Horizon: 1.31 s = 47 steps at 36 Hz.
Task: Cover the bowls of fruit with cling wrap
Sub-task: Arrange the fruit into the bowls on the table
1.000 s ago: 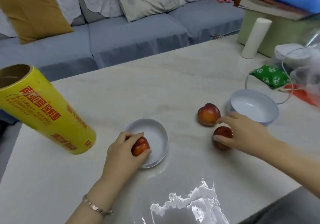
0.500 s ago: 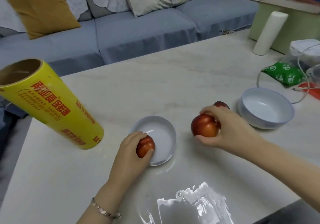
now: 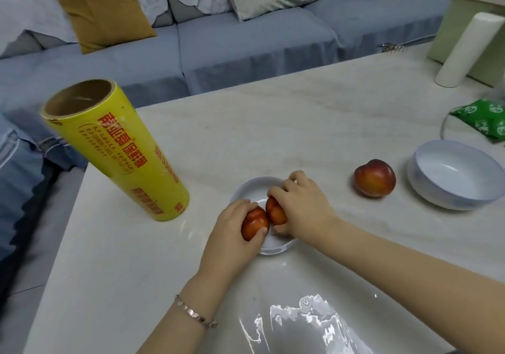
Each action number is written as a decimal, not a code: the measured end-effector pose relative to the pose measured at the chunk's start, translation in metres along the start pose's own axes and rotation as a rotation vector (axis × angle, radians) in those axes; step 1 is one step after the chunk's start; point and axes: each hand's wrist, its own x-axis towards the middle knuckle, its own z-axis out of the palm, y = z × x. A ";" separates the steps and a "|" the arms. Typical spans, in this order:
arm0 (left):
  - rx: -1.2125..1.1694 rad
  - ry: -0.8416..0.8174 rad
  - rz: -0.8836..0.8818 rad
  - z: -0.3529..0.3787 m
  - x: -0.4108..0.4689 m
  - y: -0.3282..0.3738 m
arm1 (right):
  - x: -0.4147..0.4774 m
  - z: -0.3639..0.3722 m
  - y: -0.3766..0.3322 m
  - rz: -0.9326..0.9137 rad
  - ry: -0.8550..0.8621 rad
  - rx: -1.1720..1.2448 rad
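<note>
Left hand (image 3: 232, 233), a link bracelet (image 3: 195, 312) on its wrist, curls fingers and thumb round a red-orange nectarine (image 3: 254, 227) at the near left edge of a shallow white bowl (image 3: 246, 189). Whether this fruit rests on the bowl or is held just above it cannot be told. Right hand (image 3: 303, 206) reaches in from the right, knuckles up, fingers bent over a second nectarine (image 3: 276, 212) inside the same bowl. The two fruits touch side by side between the hands.

A third nectarine (image 3: 375, 177) lies alone on the pale marble-look table (image 3: 300, 124), well to the right of the hands and just left of a deeper white bowl (image 3: 437, 189) that holds nothing. Both bowls are uncovered. The cling wrap roll (image 3: 117, 151), yellow with red lettering and an open cardboard core, stands on end to the left of the shallow bowl; it appears tilted in this wide-angle view.

At the table's far right sit a green patterned packet (image 3: 483, 118), a loop of pale cable (image 3: 444, 129) and a white cylinder (image 3: 467, 50) standing against a pale green box (image 3: 448, 25). Beyond the table runs a blue-grey sofa (image 3: 246, 44) with a mustard cushion (image 3: 101, 6) and pale printed cushions. Bright window glare spreads over the near table edge
</note>
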 end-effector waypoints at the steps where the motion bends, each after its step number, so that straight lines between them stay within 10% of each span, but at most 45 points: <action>1: -0.022 0.020 -0.021 0.001 -0.003 0.001 | 0.000 0.001 0.001 0.011 0.001 0.001; 6: -0.113 0.164 -0.378 0.007 -0.022 0.016 | -0.007 -0.002 0.006 0.039 -0.027 0.169; 10: -0.835 -0.005 -0.706 0.007 -0.021 0.033 | -0.026 0.001 0.019 0.091 0.124 0.486; 15: -0.939 0.089 -0.706 0.005 -0.019 0.038 | -0.053 0.013 0.047 0.219 0.143 0.585; 32: -0.840 0.195 -0.656 -0.001 0.096 0.019 | -0.109 0.013 0.130 0.563 0.101 0.735; 47: -0.037 -0.045 -0.187 0.023 0.024 0.045 | -0.131 0.011 0.177 1.212 0.748 1.628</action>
